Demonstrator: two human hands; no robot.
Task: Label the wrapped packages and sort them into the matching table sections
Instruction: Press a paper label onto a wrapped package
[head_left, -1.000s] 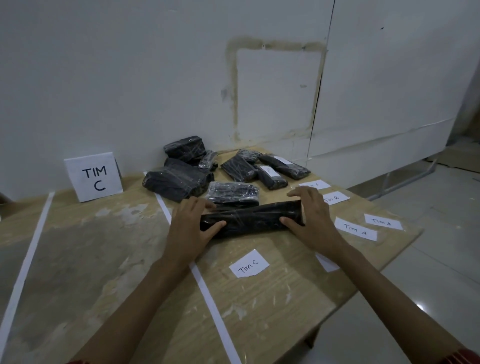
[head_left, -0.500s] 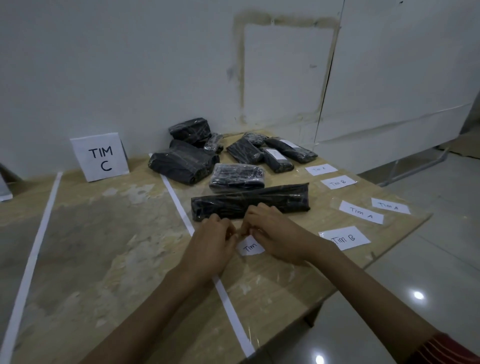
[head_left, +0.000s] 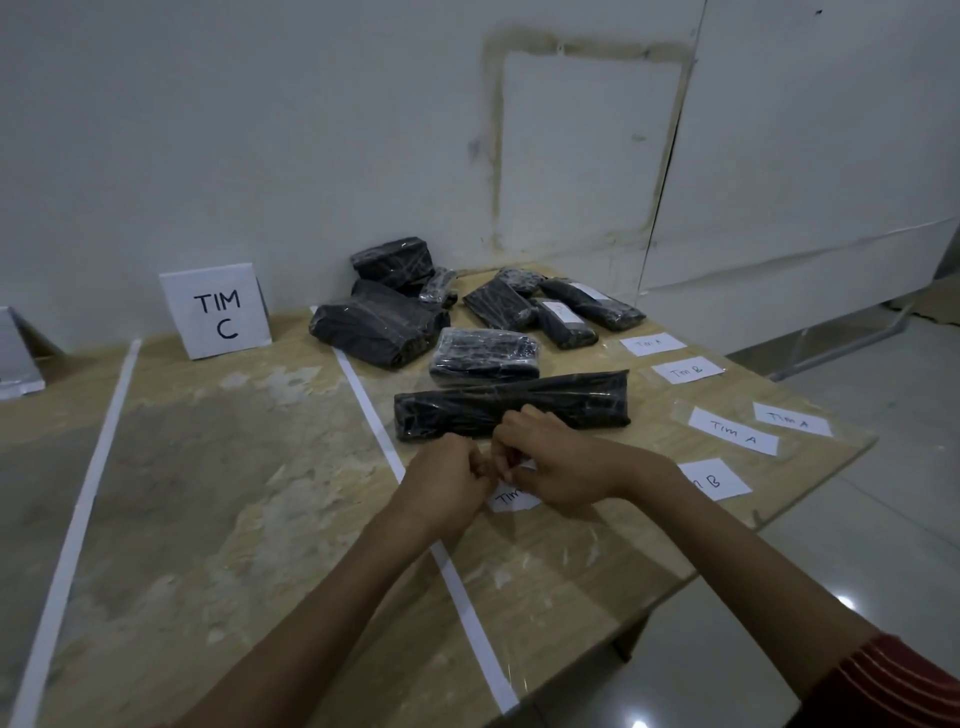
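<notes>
Hands meet low over the table (head_left: 234, 493). Right hand (head_left: 566, 467) pinches the top edge of the paper label (head_left: 511, 500), fingers tightly curled. Left hand (head_left: 452, 478) curls against that same edge, its grip hidden. Label rests on the table, just this side of the long black package (head_left: 511, 405). Behind that sits a pile of wrapped packages (head_left: 379, 327), spare labels (head_left: 732, 431) lie off right, and a TIM C sign (head_left: 218, 312) stands by the wall.
</notes>
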